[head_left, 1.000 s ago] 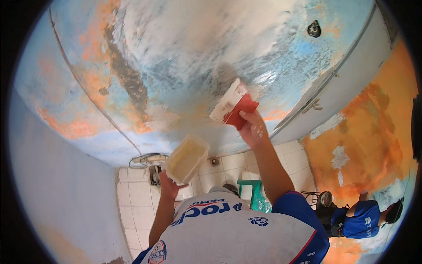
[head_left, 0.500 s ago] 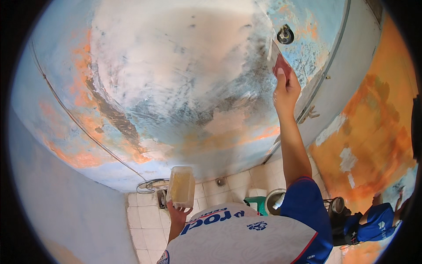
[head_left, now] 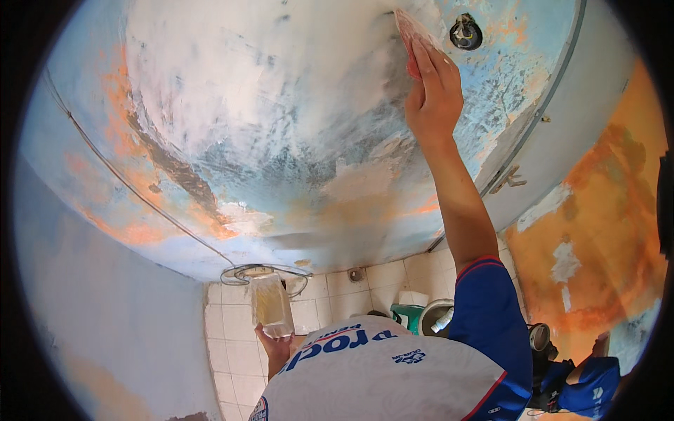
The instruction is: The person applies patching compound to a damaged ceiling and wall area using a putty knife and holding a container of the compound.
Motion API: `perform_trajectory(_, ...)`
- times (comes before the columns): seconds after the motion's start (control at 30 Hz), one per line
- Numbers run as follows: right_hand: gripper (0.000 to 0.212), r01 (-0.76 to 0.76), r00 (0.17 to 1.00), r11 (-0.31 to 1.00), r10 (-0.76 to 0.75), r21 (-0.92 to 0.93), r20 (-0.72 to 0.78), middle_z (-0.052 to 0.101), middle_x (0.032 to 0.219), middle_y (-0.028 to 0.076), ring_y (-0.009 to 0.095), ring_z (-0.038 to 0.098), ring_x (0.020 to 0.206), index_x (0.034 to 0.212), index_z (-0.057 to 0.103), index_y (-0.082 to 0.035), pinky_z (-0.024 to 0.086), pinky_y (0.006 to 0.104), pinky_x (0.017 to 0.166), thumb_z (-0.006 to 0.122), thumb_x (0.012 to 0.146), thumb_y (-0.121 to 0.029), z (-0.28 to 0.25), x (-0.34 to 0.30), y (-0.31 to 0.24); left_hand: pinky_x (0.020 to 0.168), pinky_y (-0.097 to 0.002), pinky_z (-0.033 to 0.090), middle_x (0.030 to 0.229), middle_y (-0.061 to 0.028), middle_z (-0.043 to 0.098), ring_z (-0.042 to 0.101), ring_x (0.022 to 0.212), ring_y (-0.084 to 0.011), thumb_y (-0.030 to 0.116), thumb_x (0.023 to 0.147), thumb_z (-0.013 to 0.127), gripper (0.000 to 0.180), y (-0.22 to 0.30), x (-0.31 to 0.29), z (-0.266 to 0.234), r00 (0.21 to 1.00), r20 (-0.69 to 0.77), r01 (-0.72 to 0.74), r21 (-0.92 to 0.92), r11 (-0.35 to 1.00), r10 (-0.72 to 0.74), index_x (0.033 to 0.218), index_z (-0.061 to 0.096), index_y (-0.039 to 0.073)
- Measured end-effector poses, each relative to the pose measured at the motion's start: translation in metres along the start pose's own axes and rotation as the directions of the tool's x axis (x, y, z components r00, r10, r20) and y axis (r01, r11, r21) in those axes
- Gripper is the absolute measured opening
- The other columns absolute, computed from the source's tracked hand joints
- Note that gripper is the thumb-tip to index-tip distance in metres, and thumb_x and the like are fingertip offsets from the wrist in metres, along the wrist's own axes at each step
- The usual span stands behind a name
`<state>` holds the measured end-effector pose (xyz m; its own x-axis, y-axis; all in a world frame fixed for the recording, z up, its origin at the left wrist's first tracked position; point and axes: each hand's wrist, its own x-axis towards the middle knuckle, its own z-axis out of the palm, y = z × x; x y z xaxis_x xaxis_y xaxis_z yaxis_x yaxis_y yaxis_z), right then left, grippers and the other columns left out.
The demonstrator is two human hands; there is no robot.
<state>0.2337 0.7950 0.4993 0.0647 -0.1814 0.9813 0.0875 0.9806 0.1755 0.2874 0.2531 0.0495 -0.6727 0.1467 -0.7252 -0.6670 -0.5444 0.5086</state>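
Observation:
My right hand point(head_left: 437, 95) reaches up to the wall, its fingers closed round a thin reddish putty spreader point(head_left: 407, 38). The blade's edge lies on or very close to a broad patch of whitish filler point(head_left: 232, 70); exact contact cannot be told. Just right of the spreader, a dark round wall opening point(head_left: 465, 32) shows wires inside. Low at the left, my left hand point(head_left: 275, 345) grips a pale, translucent rectangular tub point(head_left: 282, 327) by its near end. Something yellowish-white coats the tub's inside.
A cable point(head_left: 133, 188) runs down the left of the wall to a loose coil point(head_left: 298, 272). Grey conduit point(head_left: 537, 116) follows the right corner. On the tiled floor point(head_left: 235, 358) stand a bucket point(head_left: 430, 309) and a green container point(head_left: 404, 316). Another person's blue sleeve point(head_left: 590, 386) shows at lower right.
My right hand has swept the spreader up and left across the whitish patch and turned so its back shows. The tub in my left hand has shifted slightly left and down.

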Motion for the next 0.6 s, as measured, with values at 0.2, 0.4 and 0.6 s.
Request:
perform_trajectory(0.2,0.056,-0.069,0.997,0.998,0.069,0.012,0.023,0.065,0.129,0.011,0.034,0.061,0.116,0.135,0.063,-0.007,0.052,0.0425,0.097,0.056,0.083,0.011,0.003,-0.035,-0.006,0.083,-0.0554,0.045,0.146,-0.0068,0.041,0.044,0.124,-0.0323,0.069,0.081,0.058,0.078,0.002,-0.037,0.006,0.986,-0.157,-0.048,-0.005,0.999,0.047,0.142,0.044,0.024)
perform_trajectory(0.4,0.057,-0.14,0.99,0.99,0.139,0.018,0.025,0.065,0.129,0.013,0.033,0.062,0.117,0.134,0.064,-0.006,0.052,0.0429,0.099,0.057,0.081,0.013,-0.001,-0.043,-0.014,0.079,-0.0564,0.045,0.146,-0.0079,0.04,0.044,0.123,-0.0335,0.058,0.088,0.058,0.064,-0.021,-0.021,-0.028,0.903,-0.299,-0.245,0.232,0.941,0.308,0.139,0.037,0.025)
perform_trajectory(0.6,0.054,-0.099,0.995,0.995,0.098,-0.013,-0.031,0.066,0.128,0.015,0.034,0.063,0.116,0.132,0.065,-0.006,0.051,0.0444,0.099,0.057,0.081,0.009,0.001,-0.047,-0.007,0.078,-0.0577,0.045,0.146,-0.0085,0.039,0.043,0.125,-0.0353,0.053,0.089,0.06,0.062,-0.021,-0.029,-0.033,0.891,-0.339,-0.222,0.254,0.941,0.301,0.138,0.035,0.024)
